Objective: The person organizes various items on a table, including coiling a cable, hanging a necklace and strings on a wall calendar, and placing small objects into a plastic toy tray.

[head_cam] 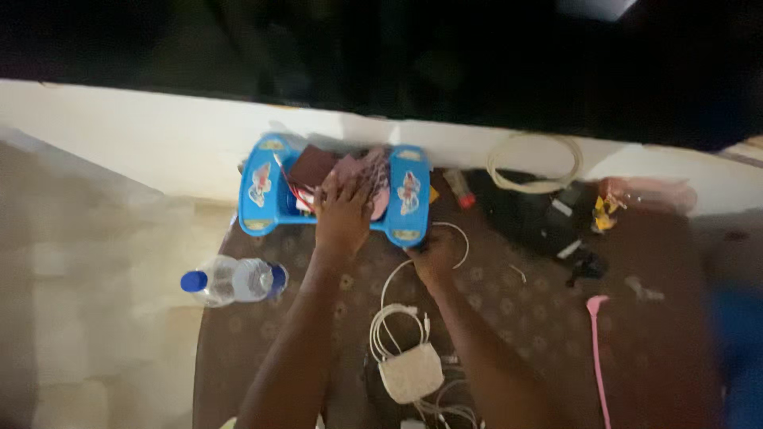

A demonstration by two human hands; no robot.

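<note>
The blue plastic toy casing (334, 189) lies upside down at the far edge of the brown patterned surface (524, 310), just beside a white ledge (159, 135). Its open underside faces up, exposing red wires (296, 189) and a dark brown board (311, 165).

The left hand (343, 208) lies flat on the middle of the casing, palm down, fingers spread and extended over the exposed interior. It presses on the casing and grips nothing.

The right hand (429, 256) sits at the near right corner of the casing, touching its edge. The fingers are curled, but the picture is too dim to tell whether they close on the casing or on the thin white cable (455, 238) that loops just beside them.

A clear plastic bottle (234, 280) with a blue cap lies on its side to the left of the left forearm, half off the brown surface. A white adapter block (411, 372) with coiled white cord rests between the two forearms. A coiled cream cable (534, 163) lies on the ledge to the right of the casing. Dark tools (548, 214) lie below it, and a pink handled tool (598, 349) lies well apart at the right.
</note>
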